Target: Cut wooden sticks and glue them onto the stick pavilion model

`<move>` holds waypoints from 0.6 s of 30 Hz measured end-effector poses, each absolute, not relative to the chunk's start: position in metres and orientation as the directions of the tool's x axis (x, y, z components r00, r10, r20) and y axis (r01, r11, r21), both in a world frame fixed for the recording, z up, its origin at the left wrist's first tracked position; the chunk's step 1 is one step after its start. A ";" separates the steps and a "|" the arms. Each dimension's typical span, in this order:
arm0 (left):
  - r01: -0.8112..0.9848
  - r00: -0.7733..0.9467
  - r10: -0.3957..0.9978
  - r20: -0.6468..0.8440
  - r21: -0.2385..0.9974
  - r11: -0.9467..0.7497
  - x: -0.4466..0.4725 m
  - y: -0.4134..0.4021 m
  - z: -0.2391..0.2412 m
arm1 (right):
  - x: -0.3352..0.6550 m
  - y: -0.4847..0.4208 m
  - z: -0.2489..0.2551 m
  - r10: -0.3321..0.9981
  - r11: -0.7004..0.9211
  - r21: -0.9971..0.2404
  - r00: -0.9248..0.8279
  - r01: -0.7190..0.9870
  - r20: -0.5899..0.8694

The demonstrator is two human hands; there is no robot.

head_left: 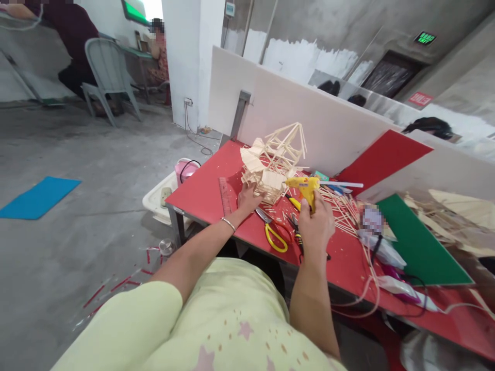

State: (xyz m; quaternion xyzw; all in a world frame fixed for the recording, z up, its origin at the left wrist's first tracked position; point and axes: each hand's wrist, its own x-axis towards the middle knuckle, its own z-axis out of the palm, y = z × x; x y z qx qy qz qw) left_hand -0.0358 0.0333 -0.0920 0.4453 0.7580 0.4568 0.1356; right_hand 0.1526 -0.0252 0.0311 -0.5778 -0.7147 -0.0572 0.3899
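Observation:
A pale wooden stick model point(273, 180), with flat slatted panels and an open frame at its back, stands on the red table. My left hand point(248, 198) rests at its lower left side, fingers curled against it and partly hidden. In my right hand point(316, 221) is a yellow hot glue gun point(305, 184), fingers wrapped round its handle. Its nozzle points left, close to the model's right side, and a whitish glue stick point(344, 184) juts from its rear. Yellow-handled scissors point(275, 237) lie between my forearms, beside dark pliers point(298, 238). A clear ruler point(225, 196) lies left of my left hand.
Loose thin sticks point(342, 208) spread across the red table point(201, 178). A white partition point(309, 108) runs along the back. Further right are a green board point(421, 245), plastic bags and cords. A white tub point(157, 198) stands on the floor at left. Other people sit beyond.

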 end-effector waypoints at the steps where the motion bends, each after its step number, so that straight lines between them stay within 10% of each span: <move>1: 0.553 -0.567 0.799 0.201 0.812 0.188 -0.036 0.033 -0.092 | 0.152 -0.024 0.031 0.779 0.333 -0.365 -0.036 0.870 0.626; 18: 0.554 -0.569 0.793 0.217 0.814 0.175 -0.037 0.036 -0.097 | 0.152 -0.027 0.036 0.771 0.335 -0.363 -0.032 0.870 0.636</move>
